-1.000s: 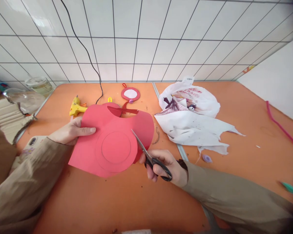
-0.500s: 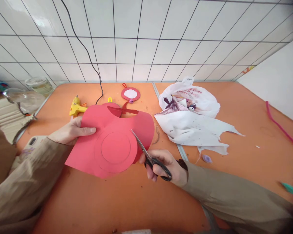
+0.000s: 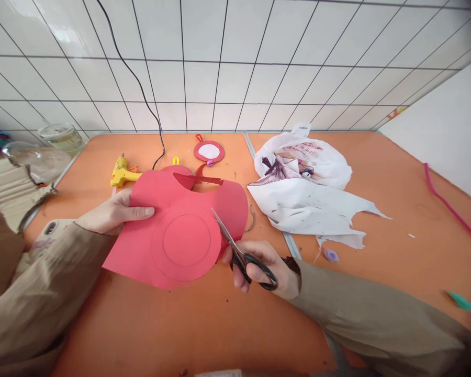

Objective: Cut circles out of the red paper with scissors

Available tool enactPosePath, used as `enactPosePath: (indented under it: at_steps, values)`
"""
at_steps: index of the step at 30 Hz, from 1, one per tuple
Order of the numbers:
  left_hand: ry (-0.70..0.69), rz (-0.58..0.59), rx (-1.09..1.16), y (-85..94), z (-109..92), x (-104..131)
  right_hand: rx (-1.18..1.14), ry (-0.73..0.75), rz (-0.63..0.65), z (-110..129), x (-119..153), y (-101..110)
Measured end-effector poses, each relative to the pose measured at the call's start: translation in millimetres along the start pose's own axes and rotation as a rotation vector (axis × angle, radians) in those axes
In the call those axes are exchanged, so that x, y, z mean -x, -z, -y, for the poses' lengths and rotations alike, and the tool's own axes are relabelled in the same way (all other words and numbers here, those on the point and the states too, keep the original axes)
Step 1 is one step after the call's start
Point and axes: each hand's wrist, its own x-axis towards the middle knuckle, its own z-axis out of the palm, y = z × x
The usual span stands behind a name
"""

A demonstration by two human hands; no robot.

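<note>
A sheet of red paper (image 3: 141,246) is pinched at its left edge by my left hand (image 3: 112,212), thumb on top and fingers hidden beneath. Two circles, one inside the other, are drawn on it, and its edge is cut along the right of the outer ring. My right hand (image 3: 265,267) grips black-handled scissors (image 3: 228,236), with the blades across the paper at the upper right of the ring. Right of the blades, a cut part of the sheet curls down. A round hole opens near the sheet's far edge, with a narrow red strip (image 3: 208,179) across it.
Behind the sheet lie a yellow glue gun (image 3: 121,172) and a red-rimmed round tag (image 3: 209,152). A white plastic bag (image 3: 306,204) with scraps sits right of centre. Cardboard (image 3: 13,188), a phone (image 3: 51,230) and a jar (image 3: 62,137) are at left; a pink cord (image 3: 447,201) lies at right.
The scissor handles have spread slightly in my right hand. The left hand keeps its hold on the red paper, which has barely shifted.
</note>
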Motion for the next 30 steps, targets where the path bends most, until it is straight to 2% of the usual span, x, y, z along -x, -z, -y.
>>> enactPosePath:
  at_steps: [22,30]
  values:
    - [-0.003,-0.05,0.001,-1.4,-5.7,3.8,0.029,0.016,-0.008,-3.6,-1.1,2.2]
    - [0.009,-0.014,0.027,-1.9,-5.9,3.2,0.039,0.024,0.001,-1.8,-0.8,0.8]
